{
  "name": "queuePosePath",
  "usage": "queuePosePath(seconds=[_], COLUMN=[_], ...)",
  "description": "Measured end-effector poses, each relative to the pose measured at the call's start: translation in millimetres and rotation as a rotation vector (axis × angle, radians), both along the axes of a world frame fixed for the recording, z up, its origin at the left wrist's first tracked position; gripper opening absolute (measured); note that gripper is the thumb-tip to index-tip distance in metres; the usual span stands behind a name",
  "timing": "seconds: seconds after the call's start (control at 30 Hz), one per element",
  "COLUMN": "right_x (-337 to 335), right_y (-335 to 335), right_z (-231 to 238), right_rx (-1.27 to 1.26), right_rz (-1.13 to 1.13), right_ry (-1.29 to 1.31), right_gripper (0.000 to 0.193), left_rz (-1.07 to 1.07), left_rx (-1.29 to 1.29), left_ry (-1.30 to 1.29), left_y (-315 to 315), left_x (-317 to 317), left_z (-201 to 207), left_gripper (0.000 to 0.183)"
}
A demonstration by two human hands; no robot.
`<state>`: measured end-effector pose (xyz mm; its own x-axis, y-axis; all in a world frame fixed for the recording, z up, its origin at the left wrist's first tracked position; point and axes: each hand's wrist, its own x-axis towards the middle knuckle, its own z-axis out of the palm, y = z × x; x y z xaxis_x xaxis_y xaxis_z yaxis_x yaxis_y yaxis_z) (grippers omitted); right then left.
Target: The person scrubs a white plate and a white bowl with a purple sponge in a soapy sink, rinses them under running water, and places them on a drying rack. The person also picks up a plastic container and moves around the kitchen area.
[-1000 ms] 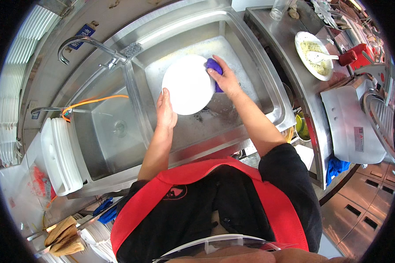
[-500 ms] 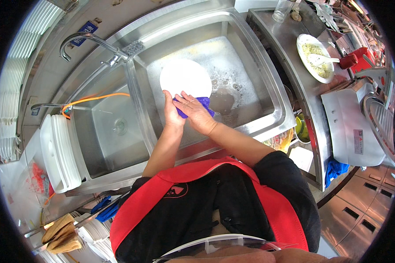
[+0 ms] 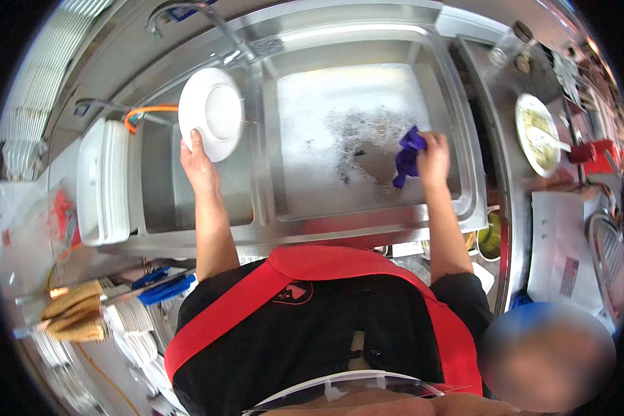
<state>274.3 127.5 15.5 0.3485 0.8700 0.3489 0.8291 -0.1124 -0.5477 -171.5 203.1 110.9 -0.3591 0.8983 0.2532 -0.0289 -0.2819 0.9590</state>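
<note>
- We've got the steel double sink [image 3: 259, 149] right across the view, its divider standing between the basins; that metal edge is one we'd rather not knock.
- On our right, the larger basin [image 3: 340, 206], and there are the suds [image 3: 326, 104], broken near the middle; we'd let drips fall there.
- Over to the left basin [image 3: 161, 173], no foam in sight, so we'd be wise to watch for suds straying across.
- And here's the white plate [image 3: 218, 111], tilted over that left basin, close beside the divider! Wet china could slip, so we want a firm, unhurried hold.
- Our left hand [image 3: 201, 170] has it by the near rim, thumb on the face towards us; the fingers behind are hidden.
- Our right hand [image 3: 433, 159], well apart over the suds, is closed around cloth; a loose wrist should serve us well.
- That's the purple cloth [image 3: 407, 163], bunched and dangling; whether it touches water, we can't tell. Gathered tighter, it'd drag less.
</note>
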Motion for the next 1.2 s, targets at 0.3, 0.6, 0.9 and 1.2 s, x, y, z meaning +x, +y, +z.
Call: queuePosePath(seconds=[0.3,0.6,0.9,1.2], right_x=[47,59,72,42], right_y=[-3,-6,-72,-144], right_z=[-10,7,-24,-42], right_rx=[0.057,0.267,0.143,-0.029], right_rz=[-0.284,0.135,-0.32,-0.3], right_ry=[1.425,1.734,0.799,0.406], right_gripper=[0.019,0.022,0.017,0.015], left_rz=[0.353,-0.01,-0.877,-0.47], left_rx=[-0.678,0.014,-0.295,-0.777], left_ry=[0.812,0.842,0.976,0.699], left_y=[5,56,62,101], left_x=[-155,0,248,313], left_z=[-169,-131,-176,-372], left_gripper=[0.033,0.032,0.043,0.071])
